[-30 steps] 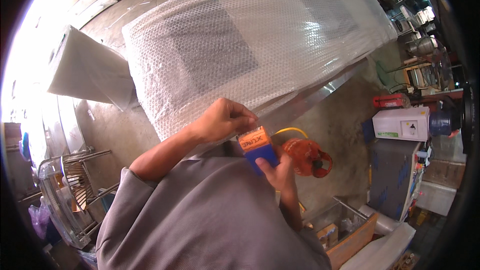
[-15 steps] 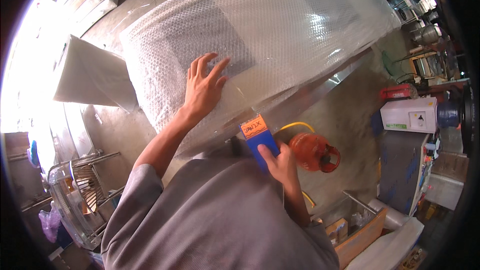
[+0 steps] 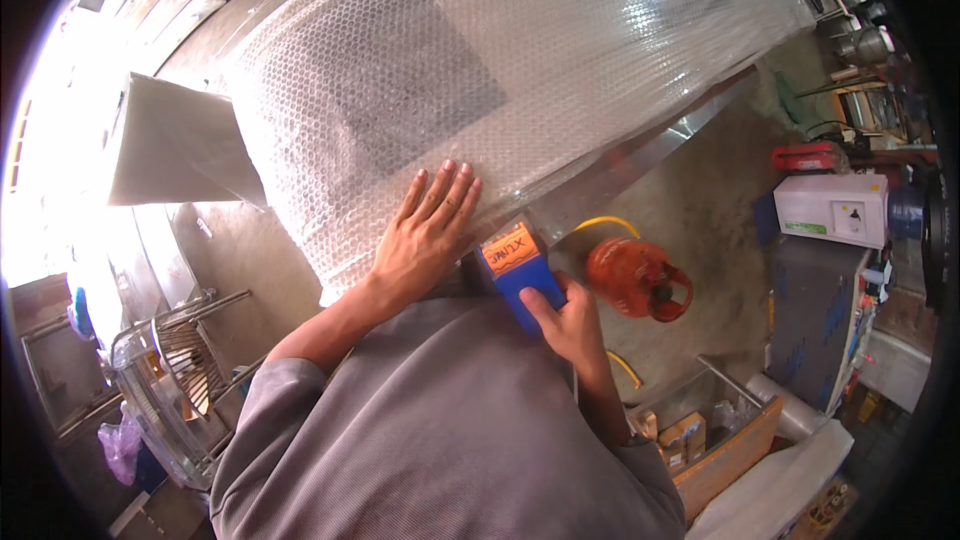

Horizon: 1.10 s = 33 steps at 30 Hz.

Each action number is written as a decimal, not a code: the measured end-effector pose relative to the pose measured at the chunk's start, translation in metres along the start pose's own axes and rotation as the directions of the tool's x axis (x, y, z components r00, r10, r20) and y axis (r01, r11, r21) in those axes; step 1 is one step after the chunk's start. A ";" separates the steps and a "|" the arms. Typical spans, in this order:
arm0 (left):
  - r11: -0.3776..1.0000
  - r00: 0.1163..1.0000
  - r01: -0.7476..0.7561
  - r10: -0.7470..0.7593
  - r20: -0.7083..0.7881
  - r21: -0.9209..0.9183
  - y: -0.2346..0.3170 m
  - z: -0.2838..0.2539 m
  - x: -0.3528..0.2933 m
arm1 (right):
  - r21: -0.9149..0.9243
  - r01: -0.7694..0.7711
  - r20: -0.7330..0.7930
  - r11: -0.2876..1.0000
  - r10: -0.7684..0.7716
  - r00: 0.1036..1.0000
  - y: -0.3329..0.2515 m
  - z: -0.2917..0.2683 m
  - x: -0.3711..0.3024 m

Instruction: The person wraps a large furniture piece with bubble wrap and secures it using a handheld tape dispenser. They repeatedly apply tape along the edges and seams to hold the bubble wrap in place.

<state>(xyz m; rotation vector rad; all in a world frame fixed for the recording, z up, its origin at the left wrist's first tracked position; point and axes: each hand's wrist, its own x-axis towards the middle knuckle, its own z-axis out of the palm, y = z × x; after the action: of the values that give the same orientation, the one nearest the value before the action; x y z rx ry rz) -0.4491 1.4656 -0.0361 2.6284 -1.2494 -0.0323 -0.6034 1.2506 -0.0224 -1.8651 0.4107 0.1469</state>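
A large flat-topped object wrapped in clear bubble wrap (image 3: 560, 70) fills the space in front of me, with a darker rectangular patch showing under the wrap. My left hand (image 3: 425, 230) lies flat on its near edge, fingers stretched out and holding nothing. To the right of it, my right hand (image 3: 568, 315) grips a flat blue hand tool with an orange label (image 3: 530, 290), thumb on top. The tool's far end meets the near edge of the wrapped object. A clear strip, like tape, seems to show there; its exact path is hard to make out.
An orange gas cylinder (image 3: 635, 278) with a yellow hose (image 3: 612, 222) stands on the floor at my right. A white box (image 3: 830, 210) sits beyond it. Lower right is an open wooden crate (image 3: 725, 455); at left are a metal-framed rack (image 3: 170, 370) and a pale panel (image 3: 180, 145).
My left hand has come down and nearer, from raised with curled fingers to flat on the wrap's near edge. The right hand still holds the blue tool in about the same place.
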 end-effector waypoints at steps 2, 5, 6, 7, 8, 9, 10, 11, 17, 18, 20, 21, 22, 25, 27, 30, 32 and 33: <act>1.000 1.000 -0.008 0.008 -0.007 0.007 0.000 -0.001 -0.001 | -0.004 -0.023 0.018 1.000 0.023 1.000 0.003 0.000 -0.001; 1.000 1.000 -0.013 0.014 -0.010 0.012 0.001 -0.003 -0.001 | 0.016 -0.009 0.010 1.000 0.008 1.000 0.007 0.002 -0.001; 1.000 1.000 -0.010 0.010 0.000 0.005 0.001 -0.003 -0.001 | 0.036 -0.010 0.012 0.999 0.010 1.000 0.008 0.003 0.000; 1.000 1.000 -0.006 0.006 0.001 -0.003 0.001 -0.003 0.000 | 0.049 -0.037 0.012 0.998 0.036 0.999 0.008 0.004 0.000; 1.000 1.000 0.000 0.000 0.005 -0.011 0.002 -0.004 0.001 | 0.064 0.008 -0.003 0.998 -0.008 1.000 0.008 0.005 0.001; 1.000 1.000 0.006 -0.006 0.004 -0.022 0.002 -0.004 0.002 | 0.074 0.026 -0.020 0.997 -0.024 1.000 0.006 0.006 0.001; 0.999 1.000 0.021 -0.021 -0.005 -0.035 0.002 -0.004 0.003 | 0.083 0.046 -0.037 0.995 -0.043 0.998 0.003 0.006 0.001; 0.998 1.000 0.029 -0.029 -0.007 -0.047 0.003 -0.005 0.003 | 0.071 0.023 -0.033 0.997 -0.021 0.999 0.000 0.006 0.000; 0.999 0.999 0.029 -0.029 -0.024 -0.031 0.003 -0.006 0.008 | -0.034 -0.030 -0.044 0.999 0.028 0.999 -0.033 -0.008 -0.005; 0.999 0.999 0.024 -0.025 -0.036 -0.034 0.003 -0.006 0.008 | -0.033 -0.029 -0.049 0.999 0.027 0.998 -0.038 -0.009 -0.005; 0.999 0.998 0.026 -0.028 -0.047 -0.047 0.002 -0.006 0.009 | -0.025 -0.041 -0.047 0.999 0.040 0.998 -0.045 -0.011 -0.005; 0.998 0.998 0.032 -0.035 -0.048 -0.057 0.001 -0.007 0.009 | -0.017 -0.053 -0.039 0.998 0.052 0.998 -0.046 -0.012 -0.005; 0.997 0.998 0.039 -0.043 -0.047 -0.067 0.001 -0.007 0.009 | -0.009 -0.066 -0.030 0.998 0.066 0.997 -0.046 -0.013 -0.006; 0.990 0.996 0.064 -0.072 -0.059 -0.124 0.002 -0.010 0.010 | -0.041 -0.078 0.008 0.996 0.078 0.997 -0.034 -0.014 -0.005; 0.991 0.997 0.068 -0.072 -0.036 -0.113 0.002 -0.013 0.011 | -0.013 0.004 -0.013 1.000 -0.005 1.000 -0.017 -0.009 0.002; 0.992 0.998 0.069 -0.068 0.011 -0.110 0.002 -0.017 0.013 | 0.059 0.001 0.053 0.998 -0.004 0.999 0.013 -0.004 0.016; 0.994 0.998 0.056 -0.053 0.042 -0.094 0.002 -0.020 0.012 | 0.083 -0.030 0.095 0.996 0.022 0.995 0.033 -0.002 0.025; 0.996 0.998 0.041 -0.037 0.048 -0.075 0.003 -0.021 0.012 | 0.104 -0.014 0.096 0.994 0.004 0.995 0.041 0.004 0.031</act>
<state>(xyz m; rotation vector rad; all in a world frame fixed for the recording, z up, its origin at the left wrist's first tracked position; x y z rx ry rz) -0.4411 1.4585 -0.0143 2.6004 -1.1873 -0.1452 -0.5884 1.2370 -0.0699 -1.7460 0.3538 0.2159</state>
